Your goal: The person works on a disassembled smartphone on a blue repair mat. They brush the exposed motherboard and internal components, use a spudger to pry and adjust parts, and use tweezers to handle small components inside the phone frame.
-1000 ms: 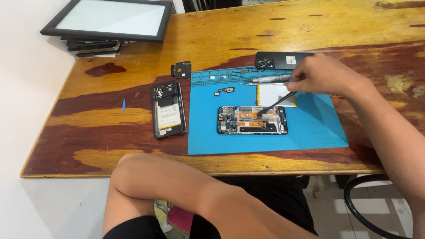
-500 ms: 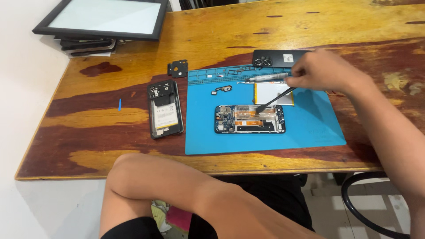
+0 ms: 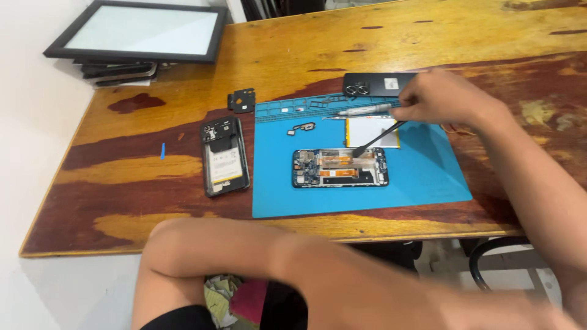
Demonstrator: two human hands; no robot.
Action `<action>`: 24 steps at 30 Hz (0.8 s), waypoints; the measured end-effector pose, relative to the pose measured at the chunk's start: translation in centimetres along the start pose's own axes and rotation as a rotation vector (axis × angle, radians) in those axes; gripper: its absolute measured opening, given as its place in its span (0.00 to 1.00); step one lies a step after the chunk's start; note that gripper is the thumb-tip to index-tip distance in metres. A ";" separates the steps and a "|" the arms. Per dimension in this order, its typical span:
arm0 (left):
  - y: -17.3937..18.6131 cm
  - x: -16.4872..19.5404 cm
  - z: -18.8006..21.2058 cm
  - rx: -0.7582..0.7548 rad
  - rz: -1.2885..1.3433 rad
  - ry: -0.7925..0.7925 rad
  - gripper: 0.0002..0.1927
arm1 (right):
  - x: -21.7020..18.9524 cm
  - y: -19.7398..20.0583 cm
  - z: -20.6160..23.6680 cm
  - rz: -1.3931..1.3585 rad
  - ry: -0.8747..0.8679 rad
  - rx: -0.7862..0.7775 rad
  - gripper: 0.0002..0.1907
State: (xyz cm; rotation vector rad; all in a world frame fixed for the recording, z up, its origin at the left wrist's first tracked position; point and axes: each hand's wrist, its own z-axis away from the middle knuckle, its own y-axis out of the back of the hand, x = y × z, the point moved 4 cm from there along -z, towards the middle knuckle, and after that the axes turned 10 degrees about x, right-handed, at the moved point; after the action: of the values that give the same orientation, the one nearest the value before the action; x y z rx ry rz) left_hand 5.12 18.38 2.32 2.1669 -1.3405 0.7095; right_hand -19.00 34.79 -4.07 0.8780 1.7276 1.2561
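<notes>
The opened phone (image 3: 340, 168) lies face down near the middle of the blue repair mat (image 3: 422, 177), its circuit board and flex cables bared upward, likely so that loosened parts stay on the mat. In the head view, the right hand (image 3: 443, 98) is closed in a pinch around a thin black pry tool (image 3: 376, 139), held slanted so its tip touches the top edge of the board. The left hand is out of view; only a forearm crosses the bottom of the picture, so I cannot tell how it stands.

Just above the phone rests a flat battery (image 3: 371, 131), and beside it a silver screwdriver (image 3: 364, 112). 1 more phone frame (image 3: 225, 156) lies off the mat on the wooden table (image 3: 293, 49), with a small black cover (image 3: 241, 101) and a dark back panel (image 3: 376, 84) near.
</notes>
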 end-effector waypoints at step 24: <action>18.8 -2.2 6.8 0.090 -1.198 0.403 0.07 | -3.1 1.9 1.6 -0.049 0.110 0.061 0.16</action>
State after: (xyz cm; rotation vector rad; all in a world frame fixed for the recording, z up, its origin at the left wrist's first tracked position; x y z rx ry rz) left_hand -11.66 7.95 -1.66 2.2141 0.2669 0.6121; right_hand -16.08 33.23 -1.90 0.8094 1.8713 1.2452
